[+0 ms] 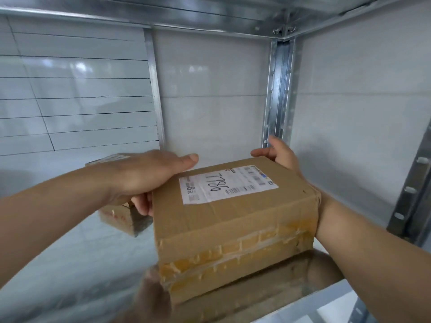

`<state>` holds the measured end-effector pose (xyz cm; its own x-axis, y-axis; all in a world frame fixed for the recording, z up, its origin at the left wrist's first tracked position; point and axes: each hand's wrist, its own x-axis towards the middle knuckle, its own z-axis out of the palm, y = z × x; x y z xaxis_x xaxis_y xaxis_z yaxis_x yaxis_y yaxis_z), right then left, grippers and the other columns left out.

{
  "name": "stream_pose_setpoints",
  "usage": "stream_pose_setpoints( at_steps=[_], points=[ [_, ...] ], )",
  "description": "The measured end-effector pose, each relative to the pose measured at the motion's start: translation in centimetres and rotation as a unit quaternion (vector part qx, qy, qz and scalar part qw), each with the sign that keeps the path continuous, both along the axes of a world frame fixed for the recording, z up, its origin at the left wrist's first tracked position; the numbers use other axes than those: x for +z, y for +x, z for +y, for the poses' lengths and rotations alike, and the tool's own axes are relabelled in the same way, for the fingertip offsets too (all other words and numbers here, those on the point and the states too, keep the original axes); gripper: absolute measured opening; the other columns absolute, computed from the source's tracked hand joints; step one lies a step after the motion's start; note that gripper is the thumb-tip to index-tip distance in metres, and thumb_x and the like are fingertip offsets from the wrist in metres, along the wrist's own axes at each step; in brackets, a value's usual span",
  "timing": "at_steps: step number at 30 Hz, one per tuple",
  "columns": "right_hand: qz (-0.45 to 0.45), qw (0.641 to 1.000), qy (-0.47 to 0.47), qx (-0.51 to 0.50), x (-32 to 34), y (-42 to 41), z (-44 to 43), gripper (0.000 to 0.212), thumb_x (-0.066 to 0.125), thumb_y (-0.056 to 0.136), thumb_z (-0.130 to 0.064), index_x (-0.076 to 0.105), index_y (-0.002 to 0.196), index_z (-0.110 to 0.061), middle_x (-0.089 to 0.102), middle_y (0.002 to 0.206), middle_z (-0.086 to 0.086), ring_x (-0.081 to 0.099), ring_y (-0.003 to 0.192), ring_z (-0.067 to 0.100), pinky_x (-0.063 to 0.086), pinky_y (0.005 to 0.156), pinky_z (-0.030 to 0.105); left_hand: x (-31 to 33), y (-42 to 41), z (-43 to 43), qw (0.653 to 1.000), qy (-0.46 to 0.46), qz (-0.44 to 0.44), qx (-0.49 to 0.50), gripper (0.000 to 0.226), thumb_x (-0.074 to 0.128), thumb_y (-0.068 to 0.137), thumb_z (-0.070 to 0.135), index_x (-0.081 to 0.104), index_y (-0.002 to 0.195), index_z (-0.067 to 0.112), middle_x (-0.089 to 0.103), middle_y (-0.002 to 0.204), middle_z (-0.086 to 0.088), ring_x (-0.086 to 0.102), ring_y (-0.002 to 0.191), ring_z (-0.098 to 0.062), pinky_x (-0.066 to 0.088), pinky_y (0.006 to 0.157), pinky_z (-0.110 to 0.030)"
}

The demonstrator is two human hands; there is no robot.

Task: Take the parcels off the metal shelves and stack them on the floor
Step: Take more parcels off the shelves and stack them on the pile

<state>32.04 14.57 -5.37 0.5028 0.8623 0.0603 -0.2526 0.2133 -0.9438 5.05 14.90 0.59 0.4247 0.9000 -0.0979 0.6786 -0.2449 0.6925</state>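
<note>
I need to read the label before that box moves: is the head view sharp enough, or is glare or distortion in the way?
Head view: the handwritten 7786 on the label is legible, its fine print blurred; the glossy shelf mirrors the parcel; the wide-angle lens tilts the uprights; soft light, no glare on the label.

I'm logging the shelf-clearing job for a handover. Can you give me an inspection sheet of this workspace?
Surface: glossy, reflective metal shelf.
Job's things: brown taped box with a label marked 7786, near the shelf's front edge; small parcel behind it to the left, partly hidden.
Clutter: nothing seen.
Hands: left hand grips the box's left side, thumb on top; right hand holds its far right corner.
Cables: nothing seen.
Surroundings: white tiled wall behind; metal post in the corner.
</note>
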Motion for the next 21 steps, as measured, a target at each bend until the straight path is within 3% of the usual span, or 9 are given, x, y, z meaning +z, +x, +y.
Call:
stream_pose_setpoints(
  at_steps=[1, 3, 5, 7, 11, 14, 16, 18, 21],
  points=[
    [0.002, 0.999, 0.021, -0.029, 0.3, 0.1, 0.3, 0.056, 0.056, 0.097, -0.050, 0.073, 0.072, -0.004, 0.060, 0.065, 0.013, 0.061, 0.063, 0.028, 0.058, 0.070, 0.037, 0.2, 0.4, 0.0, 0.999, 0.031, -0.030, 0.012, 0.049, 0.047, 0.090, 0.064, 0.064, 0.104, 0.020, 0.070, 0.098, -0.015, 0.070, 0.077, -0.034, 0.048, 0.044, -0.029],
    [-0.002, 0.989, 0.082, -0.126, 1.1, 0.6, 0.7, 0.060, 0.054, 0.094, -0.055, 0.075, 0.061, -0.010, 0.064, 0.062, 0.011, 0.063, 0.069, 0.029, 0.057, 0.086, 0.046, 0.7, 0.6, 0.6, 0.978, 0.093, -0.180, 0.051, 0.032, 0.053, 0.095, 0.052, 0.063, 0.096, 0.021, 0.067, 0.104, -0.009, 0.069, 0.083, -0.033, 0.054, 0.053, -0.034],
    [-0.005, 0.972, 0.150, -0.183, 1.6, 0.9, 0.6, 0.061, 0.047, 0.102, -0.051, 0.072, 0.063, -0.011, 0.066, 0.061, 0.007, 0.063, 0.065, 0.023, 0.055, 0.080, 0.038, 1.0, 0.4, 1.4, 0.919, 0.151, -0.352, 0.089, 0.021, 0.056, 0.097, 0.039, 0.064, 0.096, 0.019, 0.066, 0.100, -0.004, 0.068, 0.075, -0.026, 0.054, 0.061, -0.034],
    [0.012, 0.965, 0.184, -0.186, 1.3, 0.8, 0.8, 0.059, 0.042, 0.106, -0.048, 0.067, 0.067, -0.011, 0.066, 0.060, 0.004, 0.063, 0.062, 0.019, 0.051, 0.072, 0.031, 0.8, 0.1, 2.2, 0.877, 0.150, -0.443, 0.109, 0.022, 0.055, 0.098, 0.034, 0.063, 0.098, 0.014, 0.062, 0.088, -0.005, 0.063, 0.065, -0.020, 0.050, 0.058, -0.032],
    [0.081, 0.988, 0.129, -0.031, -0.2, 0.6, 0.7, 0.063, 0.036, 0.103, -0.063, 0.059, 0.070, -0.014, 0.060, 0.063, 0.007, 0.059, 0.058, 0.023, 0.048, 0.060, 0.030, -1.1, 0.4, 3.6, 0.899, 0.004, -0.412, 0.150, 0.039, 0.049, 0.099, 0.046, 0.063, 0.090, 0.010, 0.061, 0.065, -0.009, 0.056, 0.060, -0.026, 0.046, 0.056, -0.030],
    [0.080, 0.992, 0.100, 0.015, -0.9, 0.4, 0.7, 0.061, 0.044, 0.100, -0.063, 0.062, 0.067, -0.014, 0.061, 0.064, 0.007, 0.061, 0.061, 0.025, 0.050, 0.056, 0.029, -2.9, 0.5, 4.4, 0.896, -0.071, -0.412, 0.148, 0.045, 0.054, 0.091, 0.052, 0.068, 0.095, 0.010, 0.066, 0.083, -0.015, 0.059, 0.074, -0.029, 0.047, 0.074, -0.037],
    [0.060, 0.989, 0.136, -0.014, -0.9, 0.1, 0.7, 0.054, 0.051, 0.100, -0.056, 0.065, 0.068, -0.014, 0.064, 0.068, 0.008, 0.061, 0.067, 0.027, 0.051, 0.061, 0.031, -3.4, 0.5, 4.1, 0.896, -0.059, -0.416, 0.144, 0.055, 0.057, 0.082, 0.058, 0.071, 0.106, 0.010, 0.068, 0.099, -0.016, 0.056, 0.087, -0.033, 0.041, 0.079, -0.047],
    [0.031, 0.978, 0.186, -0.085, 0.2, -0.4, 0.1, 0.051, 0.050, 0.105, -0.043, 0.066, 0.066, -0.015, 0.065, 0.063, 0.003, 0.060, 0.063, 0.020, 0.048, 0.062, 0.029, -3.4, 0.6, 4.0, 0.883, -0.024, -0.452, 0.126, 0.061, 0.055, 0.081, 0.058, 0.068, 0.112, 0.008, 0.070, 0.107, -0.019, 0.063, 0.092, -0.036, 0.046, 0.081, -0.051],
    [-0.047, 0.956, 0.241, -0.163, 1.4, -1.1, -0.6, 0.042, 0.052, 0.101, -0.046, 0.069, 0.079, -0.014, 0.068, 0.065, -0.005, 0.063, 0.061, 0.007, 0.050, 0.058, 0.019, -3.0, 0.8, 3.3, 0.856, 0.028, -0.504, 0.112, 0.041, 0.048, 0.086, 0.044, 0.062, 0.098, 0.008, 0.064, 0.097, -0.017, 0.061, 0.086, -0.032, 0.049, 0.079, -0.049]
  ],
)
